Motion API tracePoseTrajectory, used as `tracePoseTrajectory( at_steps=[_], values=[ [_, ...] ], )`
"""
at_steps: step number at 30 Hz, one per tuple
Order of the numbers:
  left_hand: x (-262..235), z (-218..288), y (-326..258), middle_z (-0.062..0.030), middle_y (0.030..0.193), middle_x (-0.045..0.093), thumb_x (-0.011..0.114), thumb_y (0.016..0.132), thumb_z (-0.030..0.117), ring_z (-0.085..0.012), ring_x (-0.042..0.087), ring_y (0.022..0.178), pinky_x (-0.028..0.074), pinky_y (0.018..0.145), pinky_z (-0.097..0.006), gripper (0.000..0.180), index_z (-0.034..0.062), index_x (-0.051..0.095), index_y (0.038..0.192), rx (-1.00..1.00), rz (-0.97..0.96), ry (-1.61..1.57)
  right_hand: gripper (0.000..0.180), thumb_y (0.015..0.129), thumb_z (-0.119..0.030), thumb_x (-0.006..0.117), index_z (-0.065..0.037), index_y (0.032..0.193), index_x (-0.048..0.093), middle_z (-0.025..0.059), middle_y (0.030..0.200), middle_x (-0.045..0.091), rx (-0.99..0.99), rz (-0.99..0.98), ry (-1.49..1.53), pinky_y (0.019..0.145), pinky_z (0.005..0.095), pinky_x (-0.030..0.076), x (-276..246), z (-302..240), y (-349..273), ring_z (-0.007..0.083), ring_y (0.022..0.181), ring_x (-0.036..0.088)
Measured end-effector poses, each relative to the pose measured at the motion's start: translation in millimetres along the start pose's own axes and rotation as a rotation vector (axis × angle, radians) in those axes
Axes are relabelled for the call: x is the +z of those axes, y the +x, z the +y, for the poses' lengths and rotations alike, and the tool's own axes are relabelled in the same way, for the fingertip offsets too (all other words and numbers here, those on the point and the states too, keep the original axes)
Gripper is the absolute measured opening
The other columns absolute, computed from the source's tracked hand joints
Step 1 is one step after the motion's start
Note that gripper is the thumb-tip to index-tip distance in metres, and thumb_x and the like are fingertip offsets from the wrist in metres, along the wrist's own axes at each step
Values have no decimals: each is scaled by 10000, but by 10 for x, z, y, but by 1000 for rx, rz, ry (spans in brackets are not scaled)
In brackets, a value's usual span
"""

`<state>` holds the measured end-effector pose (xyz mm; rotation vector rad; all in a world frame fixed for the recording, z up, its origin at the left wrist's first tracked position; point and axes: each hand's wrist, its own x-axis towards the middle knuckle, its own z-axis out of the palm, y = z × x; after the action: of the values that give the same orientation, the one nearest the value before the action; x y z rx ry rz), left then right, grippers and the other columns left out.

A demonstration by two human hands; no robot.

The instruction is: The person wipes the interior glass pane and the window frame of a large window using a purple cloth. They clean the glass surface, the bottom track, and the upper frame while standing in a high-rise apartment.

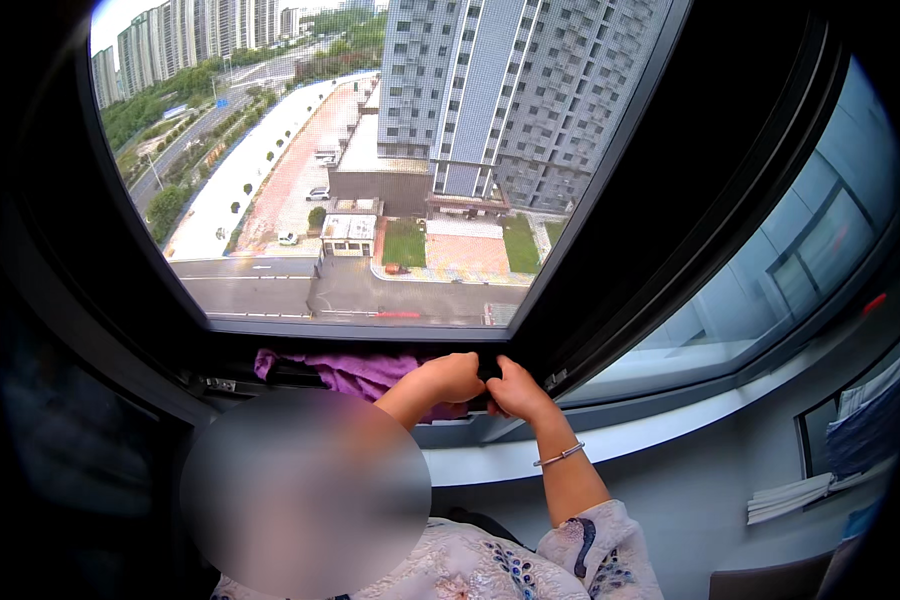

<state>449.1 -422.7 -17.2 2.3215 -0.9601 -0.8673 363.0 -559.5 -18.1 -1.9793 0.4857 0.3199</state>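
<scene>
At the lower frame of a window, my left hand (449,378) and my right hand (516,389) are close together, both with curled fingers. A small dark part (488,374) sits between them against the black window frame (530,345); its kind cannot be made out. A crumpled purple cloth (355,373) lies along the sill to the left, and some of it passes behind my left wrist. What my fingertips close on is hidden by the hands and the shadow. My right wrist wears a silver bracelet (559,455).
A mesh screen (320,200) fills the window opening, with buildings and a road far below. To the right is a glass pane (730,290). A white ledge (660,440) curves below it. Folded fabrics (860,440) are at the far right. A blurred grey oval hides the lower left.
</scene>
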Motion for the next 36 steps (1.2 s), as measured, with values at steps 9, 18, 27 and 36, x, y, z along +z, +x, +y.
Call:
tracePoseTrajectory(
  at_steps=[9, 18, 27, 36],
  values=[
    [210, -51, -9, -182, 711, 665, 567, 839, 94, -255, 690, 616, 544, 579, -379, 294, -50, 626, 1088, 126, 275, -406, 503, 901, -44, 459, -63, 1399, 387, 92, 600, 590, 0, -106, 375, 358, 253, 318, -44, 117, -44, 116, 394, 452],
    [407, 286, 150, -179, 864, 708, 592, 891, 257, -386, 694, 817, 556, 715, -471, 216, 48, 643, 874, -73, 546, 208, 475, 936, -51, 453, -61, 1406, 391, 91, 642, 607, -44, -107, 431, 363, 254, 325, -59, 325, 26, 119, 405, 466],
    [517, 159, 177, -177, 760, 695, 581, 898, 235, -369, 697, 727, 561, 647, -462, 168, 84, 641, 857, -62, 724, 218, 560, 954, -69, 449, -48, 1488, 285, 91, 662, 621, -136, -167, 497, 386, 251, 367, -47, 349, -19, 116, 421, 489],
    [280, -334, -586, -141, 724, 677, 634, 893, 169, -317, 679, 679, 522, 591, -399, 84, 90, 656, 908, 194, 956, -140, 629, 961, -68, 429, -28, 1535, 177, 98, 692, 649, -140, -98, 483, 422, 235, 404, -34, 344, -115, 108, 438, 518]
  ],
)
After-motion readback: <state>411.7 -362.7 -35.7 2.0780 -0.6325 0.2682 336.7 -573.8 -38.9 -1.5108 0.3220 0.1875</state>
